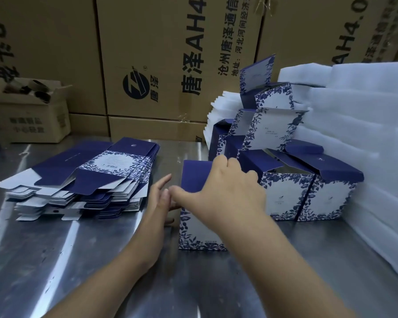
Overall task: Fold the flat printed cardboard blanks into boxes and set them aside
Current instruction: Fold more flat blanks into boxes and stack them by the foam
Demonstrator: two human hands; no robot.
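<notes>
we hold a floral box (194,228) upright
our right hand (230,189) grips its top; our left hand (161,200) presses its side, fingers straight

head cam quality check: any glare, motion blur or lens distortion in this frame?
Head view: bright glare streaks run across the metal table. The left hand is motion-blurred at the fingers, and the right hand on the box is slightly soft. The brown cartons bend toward the frame edges from the wide-angle lens. The white foam sheets are nearly blown out, with little texture.
</notes>
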